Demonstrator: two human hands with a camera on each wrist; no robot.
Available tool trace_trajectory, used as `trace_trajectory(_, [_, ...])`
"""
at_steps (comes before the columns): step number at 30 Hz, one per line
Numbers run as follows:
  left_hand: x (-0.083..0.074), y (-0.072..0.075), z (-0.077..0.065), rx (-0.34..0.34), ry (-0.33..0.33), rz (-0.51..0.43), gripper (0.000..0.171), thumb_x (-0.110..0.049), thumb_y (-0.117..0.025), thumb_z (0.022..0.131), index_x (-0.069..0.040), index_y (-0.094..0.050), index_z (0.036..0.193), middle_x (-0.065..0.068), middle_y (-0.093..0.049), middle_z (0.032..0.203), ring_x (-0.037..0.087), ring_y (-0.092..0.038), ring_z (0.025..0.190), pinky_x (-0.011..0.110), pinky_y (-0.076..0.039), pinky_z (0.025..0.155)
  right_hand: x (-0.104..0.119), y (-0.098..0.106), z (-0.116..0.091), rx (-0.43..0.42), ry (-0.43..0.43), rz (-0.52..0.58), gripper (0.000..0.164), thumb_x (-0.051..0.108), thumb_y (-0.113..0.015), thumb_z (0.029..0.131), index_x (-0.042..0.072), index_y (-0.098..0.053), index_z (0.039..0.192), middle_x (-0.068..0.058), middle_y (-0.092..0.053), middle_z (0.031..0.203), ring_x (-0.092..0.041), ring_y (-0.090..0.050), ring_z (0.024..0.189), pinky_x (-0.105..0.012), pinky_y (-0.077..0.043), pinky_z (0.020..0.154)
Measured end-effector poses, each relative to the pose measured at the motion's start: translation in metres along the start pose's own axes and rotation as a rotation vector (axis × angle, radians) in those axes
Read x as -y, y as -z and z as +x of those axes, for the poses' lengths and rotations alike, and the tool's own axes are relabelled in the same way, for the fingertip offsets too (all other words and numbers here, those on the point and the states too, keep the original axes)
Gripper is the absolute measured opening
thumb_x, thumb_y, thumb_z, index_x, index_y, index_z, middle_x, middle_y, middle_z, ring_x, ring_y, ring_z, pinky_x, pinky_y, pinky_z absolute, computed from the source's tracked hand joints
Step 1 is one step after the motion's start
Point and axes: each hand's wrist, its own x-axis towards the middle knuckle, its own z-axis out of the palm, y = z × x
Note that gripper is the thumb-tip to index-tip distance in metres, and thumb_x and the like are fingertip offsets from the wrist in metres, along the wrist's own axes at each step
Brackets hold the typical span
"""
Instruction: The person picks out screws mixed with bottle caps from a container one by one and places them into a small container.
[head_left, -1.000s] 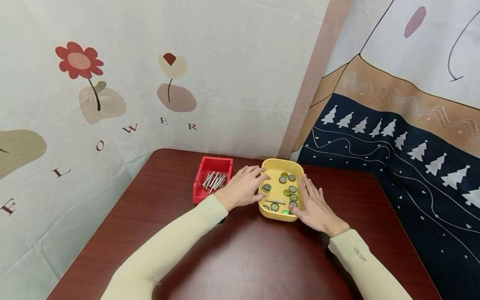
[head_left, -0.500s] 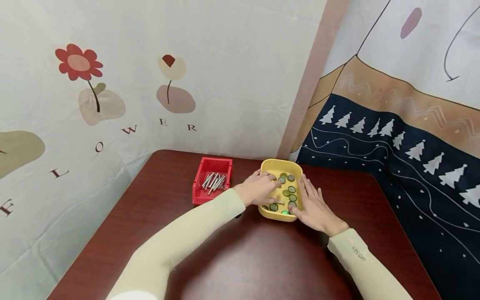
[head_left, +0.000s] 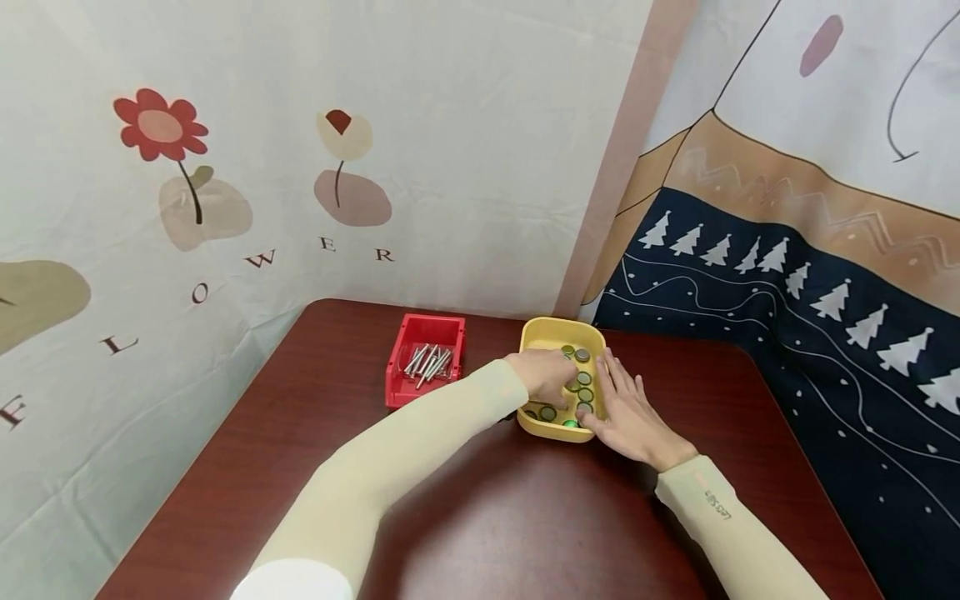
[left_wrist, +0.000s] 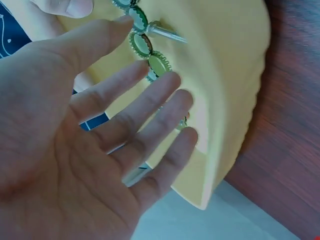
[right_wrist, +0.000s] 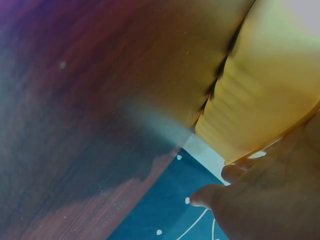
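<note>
My left hand (head_left: pixel 544 373) reaches down into a yellow tray (head_left: pixel 538 335), fingers apart and slightly bent, over several bottle caps (head_left: pixel 585 395). Between the fingers and thumb in the left wrist view I see nothing held; the thumb tip is close to a green-rimmed cap (left_wrist: pixel 138 18), and whether they touch I cannot tell. A silver bolt or nail (left_wrist: pixel 169 33) lies in the tray beside the caps, mostly hidden by the hand in the head view. My right hand (head_left: pixel 633 421) rests along the tray's right rim, fingers extended and thumb over the edge.
Left of the tray stands a red bin (head_left: pixel 395 385) with several silver bolts or nails (head_left: pixel 429 364) inside. Both containers sit near the back edge of a dark red-brown table (head_left: pixel 480 517). Printed cloth (head_left: pixel 465 150) hangs behind it.
My left hand has moved right, from the tray's left rim to over its middle, and now covers the bolt or nail and some caps. The right hand has stayed in place.
</note>
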Motion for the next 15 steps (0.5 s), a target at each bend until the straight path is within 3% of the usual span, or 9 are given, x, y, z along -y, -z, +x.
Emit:
trace_trajectory(4, [0.001,-0.009,0.037,0.125,0.076,0.045,0.027,-0.044,-0.085,0.107,-0.019,-0.081,0.116,-0.003,-0.079,0.107,0.014,-0.065,0.09,0.031,-0.059,0.082,-0.001,0.0,0.0,-0.002,-0.004,-0.003,0.103,0.049,-0.066,0.113,-0.003,-0.013,0.185,-0.024,-0.002,0.197,-0.055,-0.012,0.181,-0.086,-0.013,0.139])
trace_trajectory(6, [0.004,-0.019,0.058,0.132,0.111,0.078,0.03,-0.047,-0.087,0.104,-0.024,-0.08,0.121,-0.007,-0.08,0.111,0.013,-0.067,0.093,0.032,-0.06,0.085,-0.001,0.0,0.0,-0.003,-0.003,-0.004,0.103,0.049,-0.066,0.113,-0.003,-0.013,0.185,-0.024,-0.001,0.197,-0.055,-0.012,0.181,-0.086,-0.013,0.139])
trace_trajectory(10, [-0.001,-0.022,0.076,0.2,0.206,0.097,0.043,-0.047,-0.087,0.104,-0.03,-0.075,0.141,-0.007,-0.076,0.138,0.013,-0.068,0.109,0.034,-0.062,0.096,-0.001,0.0,-0.001,-0.006,-0.003,-0.007,0.103,0.048,-0.067,0.112,-0.003,-0.013,0.185,-0.023,0.0,0.197,-0.055,-0.012,0.181,-0.086,-0.013,0.139])
trace_trajectory(13, [0.002,-0.029,0.093,0.231,0.246,0.094,0.046,-0.046,-0.089,0.102,-0.033,-0.074,0.143,-0.007,-0.073,0.145,0.013,-0.067,0.112,0.035,-0.062,0.096,-0.001,-0.001,0.0,-0.001,-0.006,-0.007,0.104,0.049,-0.066,0.112,-0.002,-0.012,0.185,-0.022,0.0,0.197,-0.054,-0.011,0.181,-0.086,-0.012,0.14])
trace_trajectory(15, [0.007,-0.036,0.104,0.236,0.237,0.085,0.041,-0.044,-0.088,0.102,-0.032,-0.075,0.138,-0.006,-0.074,0.143,0.012,-0.067,0.11,0.035,-0.064,0.091,-0.001,-0.001,0.0,0.006,-0.014,-0.007,0.105,0.05,-0.066,0.112,-0.002,-0.011,0.185,-0.021,0.002,0.197,-0.054,-0.011,0.182,-0.085,-0.012,0.141])
